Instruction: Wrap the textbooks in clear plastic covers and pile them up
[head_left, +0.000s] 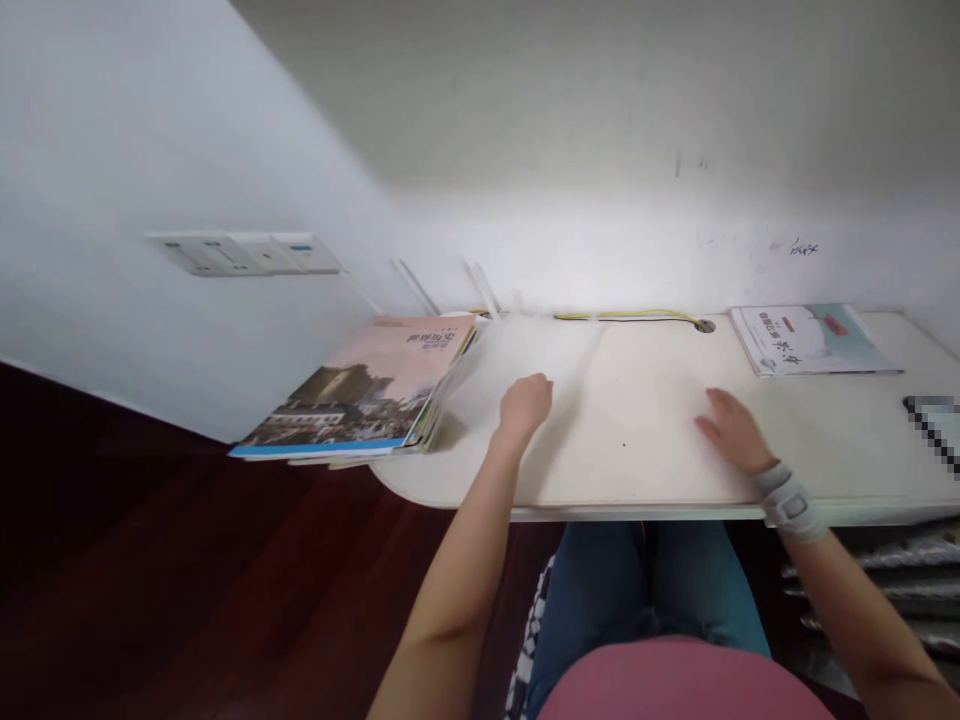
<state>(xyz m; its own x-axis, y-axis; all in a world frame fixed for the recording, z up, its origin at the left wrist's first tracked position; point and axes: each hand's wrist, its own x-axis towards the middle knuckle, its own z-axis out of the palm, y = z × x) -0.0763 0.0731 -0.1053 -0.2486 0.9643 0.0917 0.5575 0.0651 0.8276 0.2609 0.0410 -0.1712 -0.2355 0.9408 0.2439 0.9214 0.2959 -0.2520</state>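
My left hand (pixel 527 405) is closed in a fist above the left half of the white desk (pixel 637 470). What it holds, if anything, I cannot make out; a pale blurred patch and a shadow lie around it. To its left is a stack of books (pixel 367 385), the top one showing buildings under a pinkish sky, its lower corner jutting past the desk edge. My right hand (pixel 733 432) hovers over or rests on the desk, fingers apart and slightly blurred, holding nothing visible. Behind and right of it lies a white and pale green book (pixel 814 340).
White antenna-like rods (pixel 484 285) rise behind the stack. A yellow and black cable (pixel 637 314) runs along the wall to a round desk hole (pixel 705 326). A pixelated dark-edged object (pixel 937 425) lies at the right. Wall sockets (pixel 247 254) are at the left.
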